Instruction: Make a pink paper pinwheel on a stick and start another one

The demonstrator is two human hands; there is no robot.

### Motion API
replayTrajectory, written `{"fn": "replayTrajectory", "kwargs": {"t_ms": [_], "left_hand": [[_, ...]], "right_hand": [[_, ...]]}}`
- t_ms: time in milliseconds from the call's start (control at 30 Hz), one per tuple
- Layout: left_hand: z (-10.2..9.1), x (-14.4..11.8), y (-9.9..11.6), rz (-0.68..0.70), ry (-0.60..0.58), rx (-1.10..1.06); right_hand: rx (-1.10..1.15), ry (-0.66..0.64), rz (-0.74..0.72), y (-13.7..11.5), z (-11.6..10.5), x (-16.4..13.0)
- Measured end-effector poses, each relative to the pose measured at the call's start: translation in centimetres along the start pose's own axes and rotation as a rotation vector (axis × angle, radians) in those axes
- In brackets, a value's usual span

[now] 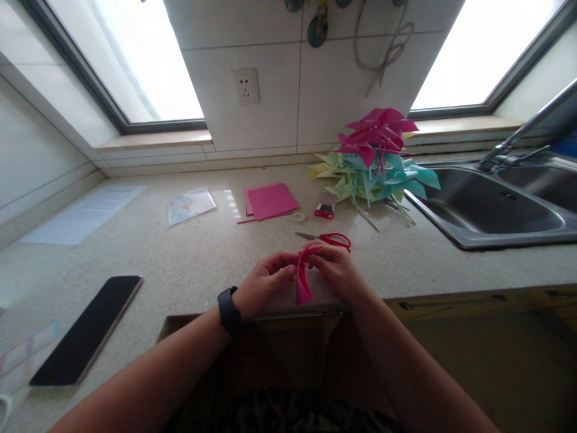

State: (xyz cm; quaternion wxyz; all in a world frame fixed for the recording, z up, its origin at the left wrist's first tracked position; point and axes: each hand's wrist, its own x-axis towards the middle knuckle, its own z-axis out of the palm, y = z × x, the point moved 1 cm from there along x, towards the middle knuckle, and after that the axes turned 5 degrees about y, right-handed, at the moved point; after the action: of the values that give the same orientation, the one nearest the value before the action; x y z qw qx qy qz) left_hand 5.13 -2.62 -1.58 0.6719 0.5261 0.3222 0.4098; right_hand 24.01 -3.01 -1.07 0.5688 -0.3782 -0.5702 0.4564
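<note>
Between my two hands, near the counter's front edge, is a piece of pink paper (303,287), bent into a curve with one end hanging down. My left hand (270,278), with a dark watch (230,310) at the wrist, pinches its left side. Fingers of my right hand (334,267) are closed on the upper right part of the paper. Just beyond the right hand lie scissors (336,240) with red handles, blades pointing left. Farther back are a stack of pink paper squares (273,201), a small roll of tape (298,217) and a small red-and-black box (324,208).
Paper pinwheels (378,156) in pink, green and blue are piled at the back right, beside a steel sink (491,207) with a faucet (500,153). On the left lie a black tablet-like slab (85,331), a printed sheet (88,213) and a clear plastic packet (192,206).
</note>
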Motion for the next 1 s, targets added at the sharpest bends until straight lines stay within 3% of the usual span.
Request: {"fn": "replayTrajectory", "kwargs": {"t_ms": [433,1000], "left_hand": [[-0.36,0.20,-0.93,0.040,0.166,-0.117],[-0.11,0.06,-0.91,-0.001,0.115,-0.173]], "right_hand": [[-0.035,0.174,0.045,0.64,0.24,-0.90],[-0.074,0.121,0.011,0.04,0.77,-0.95]]}}
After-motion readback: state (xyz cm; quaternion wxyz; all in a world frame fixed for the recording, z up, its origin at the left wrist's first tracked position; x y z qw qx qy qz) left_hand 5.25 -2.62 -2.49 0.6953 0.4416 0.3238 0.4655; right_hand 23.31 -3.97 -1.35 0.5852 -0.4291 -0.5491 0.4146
